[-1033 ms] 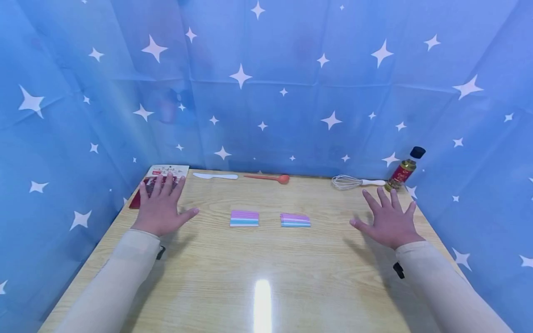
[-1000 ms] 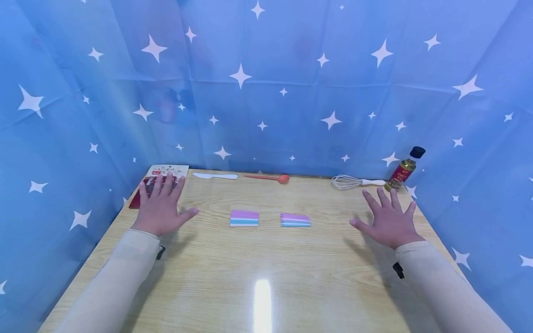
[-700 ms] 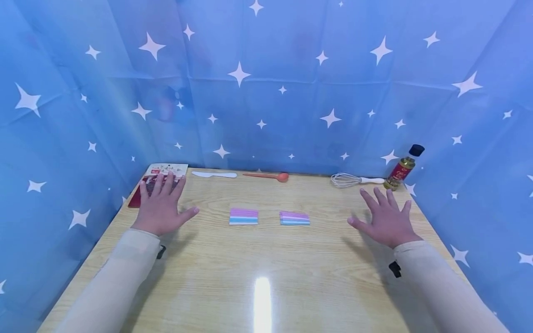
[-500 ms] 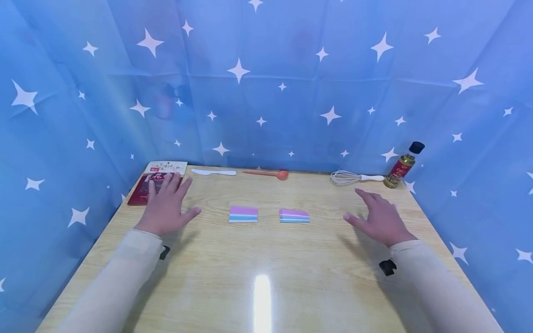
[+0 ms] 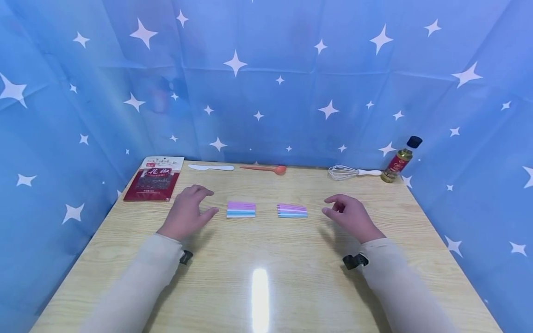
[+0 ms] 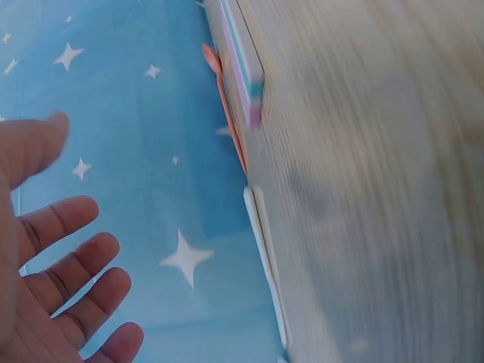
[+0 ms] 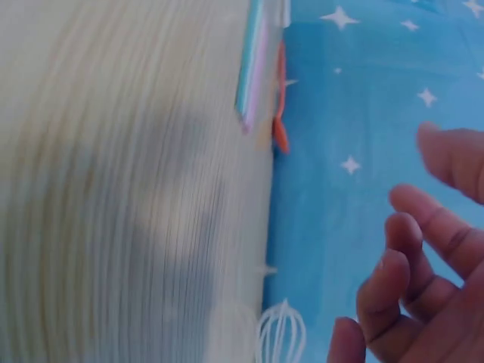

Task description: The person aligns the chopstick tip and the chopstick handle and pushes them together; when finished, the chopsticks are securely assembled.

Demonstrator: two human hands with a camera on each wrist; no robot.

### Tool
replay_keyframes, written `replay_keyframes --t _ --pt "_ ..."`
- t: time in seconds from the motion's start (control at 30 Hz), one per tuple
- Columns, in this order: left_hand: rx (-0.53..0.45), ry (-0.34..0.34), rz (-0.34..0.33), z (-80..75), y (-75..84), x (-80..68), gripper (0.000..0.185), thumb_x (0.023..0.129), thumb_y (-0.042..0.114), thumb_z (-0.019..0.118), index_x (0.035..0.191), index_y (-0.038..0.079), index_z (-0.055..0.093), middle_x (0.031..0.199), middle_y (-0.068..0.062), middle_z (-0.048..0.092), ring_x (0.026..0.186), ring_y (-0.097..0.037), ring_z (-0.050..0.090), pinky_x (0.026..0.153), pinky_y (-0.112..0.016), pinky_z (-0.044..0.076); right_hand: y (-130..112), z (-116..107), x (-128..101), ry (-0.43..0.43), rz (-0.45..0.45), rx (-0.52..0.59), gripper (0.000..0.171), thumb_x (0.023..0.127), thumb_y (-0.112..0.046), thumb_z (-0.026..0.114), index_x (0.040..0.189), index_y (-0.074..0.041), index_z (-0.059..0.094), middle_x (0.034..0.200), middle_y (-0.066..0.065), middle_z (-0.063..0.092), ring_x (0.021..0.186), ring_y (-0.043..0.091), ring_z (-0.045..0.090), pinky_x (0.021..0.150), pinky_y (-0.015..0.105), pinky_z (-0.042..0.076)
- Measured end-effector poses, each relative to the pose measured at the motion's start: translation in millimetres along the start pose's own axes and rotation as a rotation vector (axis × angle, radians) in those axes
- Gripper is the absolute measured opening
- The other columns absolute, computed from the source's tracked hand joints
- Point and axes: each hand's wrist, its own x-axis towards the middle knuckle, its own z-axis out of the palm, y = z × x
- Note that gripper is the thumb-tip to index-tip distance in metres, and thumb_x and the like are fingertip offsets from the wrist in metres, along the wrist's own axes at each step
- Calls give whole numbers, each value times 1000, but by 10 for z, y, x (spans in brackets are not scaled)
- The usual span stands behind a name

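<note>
Pale wood counter [image 5: 266,277]: fills the lower half of the head view, with a glare strip at bottom centre.
Sleeves: two beige sleeves enter from the lower corners, both forearms angled inward toward the frame's middle.
Left grip [image 5: 187,213]: palm down just above the counter, left of centre; fingers loosely curled, thumb out toward the nearest stack; narrow-to-relaxed, holding nothing. In the left wrist view the fingers [image 6: 72,291] show spread and bare.
Right grip [image 5: 347,216]: right of centre, mirrored pose, fingers bent and parted, holding nothing.
Left stack [image 5: 241,209]: pastel pink, blue and white strips, flat on the counter at mid-frame, just beside the left thumb, not touched.
Right stack [image 5: 292,210]: similar pastel strips, near the right fingertips, apart from them.
Step, as judged: approach; each grip is closing in on its own stack, no contact yet.
Next move calls for: a low pinch across each thin stack's edges, keeping the layers square.
Far row, upper frame: red packet [image 5: 154,179], white knife [image 5: 210,167], orange spoon [image 5: 266,169], whisk [image 5: 350,172], oil bottle [image 5: 399,159].
</note>
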Motion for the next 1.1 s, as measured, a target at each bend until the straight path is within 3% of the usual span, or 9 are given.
replay_keyframes --t 0.27,0.47,0.73,0.93,1.1 --pt "-75 -13 25 179 175 139 24 95 22 79 114 8 76 115 -9 69 113 -33 63 99 -52 51 -139 209 158 -17 22 126 34 101 -30 73 127 -8 72 88 9 55 77 27 49 67 38 43" --pt "-182 -48 -27 261 290 224 16 99 19 76 111 9 76 113 -7 68 110 -28 64 96 -48 54 -266 373 300 -41 38 206 32 100 -28 74 125 -9 74 89 9 56 79 27 49 70 39 44" --pt "-227 -100 -61 379 352 307 7 102 18 71 105 13 75 101 -3 64 94 -24 58 85 -41 52 -388 501 393 -70 64 201 17 99 -24 74 112 -15 78 91 8 61 81 26 51 70 37 44" --pt "-268 -156 -121 479 301 245 8 103 16 69 102 12 76 94 -3 62 85 -21 55 76 -37 48 -334 618 360 -88 121 144 12 98 -26 74 105 -17 78 86 7 58 74 24 51 64 36 42" --pt "-279 -196 -147 525 289 233 9 102 15 68 101 12 76 92 -3 62 84 -20 54 76 -36 46 -317 684 358 -100 104 138 9 97 -21 72 103 -17 78 87 8 58 71 23 50 63 35 41"
